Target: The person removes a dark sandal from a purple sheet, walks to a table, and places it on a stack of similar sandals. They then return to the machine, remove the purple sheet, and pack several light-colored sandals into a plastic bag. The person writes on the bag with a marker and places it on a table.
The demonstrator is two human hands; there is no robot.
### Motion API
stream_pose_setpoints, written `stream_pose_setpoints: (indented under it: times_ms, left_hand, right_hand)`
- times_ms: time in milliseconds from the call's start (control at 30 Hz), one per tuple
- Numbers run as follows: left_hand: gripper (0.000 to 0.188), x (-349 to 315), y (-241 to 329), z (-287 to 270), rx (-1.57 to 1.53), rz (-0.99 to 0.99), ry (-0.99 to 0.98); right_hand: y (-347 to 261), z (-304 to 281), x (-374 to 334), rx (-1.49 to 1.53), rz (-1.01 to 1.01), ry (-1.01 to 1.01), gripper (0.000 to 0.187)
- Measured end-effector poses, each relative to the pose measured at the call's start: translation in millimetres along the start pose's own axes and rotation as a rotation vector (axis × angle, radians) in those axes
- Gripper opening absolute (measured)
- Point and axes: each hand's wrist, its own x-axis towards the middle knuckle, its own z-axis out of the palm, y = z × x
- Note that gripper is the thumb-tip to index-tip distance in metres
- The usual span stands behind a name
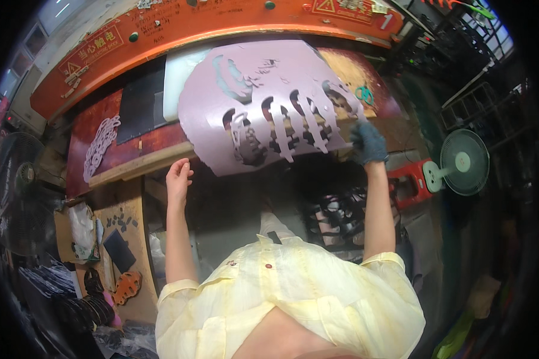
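A large pale pink sheet (203, 99) with several cut-out openings and loose strips stretches over the work table, its near part hanging past the front edge. My right hand (369, 143), in a dark grey glove, grips this sheet at its near right corner. My bare left hand (179, 175) is beside the sheet's left edge, fingers loosely bent and a little apart, with nothing visible in them. Under the sheet lie a white board (183, 69) and a wooden-coloured board (344, 66); the sheet hides much of both.
An orange machine beam (221, 29) spans the back. Perforated pink scrap (101, 146) and a black mat (139, 110) lie on the table's left; teal rings (364, 94) sit at right. A fan (463, 161) stands right by a red stool (410, 184). Cut pieces (335, 221) fill a crate below.
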Motion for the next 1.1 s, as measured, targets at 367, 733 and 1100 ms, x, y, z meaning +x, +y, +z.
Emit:
stream_pose_setpoints:
  times_ms: [367,733,1100]
  left_hand:
    - [0.034,118.6,-28.8,41.2,0.181,0.130,0.345]
    - [0.037,110.6,-11.0,37.5,0.639,-0.035,0.423]
    - [0.033,103.5,7.9,43.9,0.456,-0.206,0.459]
  right_hand:
    - [22.3,-47.2,308.5,-0.959,-0.308,0.377,0.044]
    - [49.7,-57.6,346.2,-1.517,0.338,0.268,0.054]
    - [-81.6,78.8,367.0,-0.284,-0.552,-0.035,0.037]
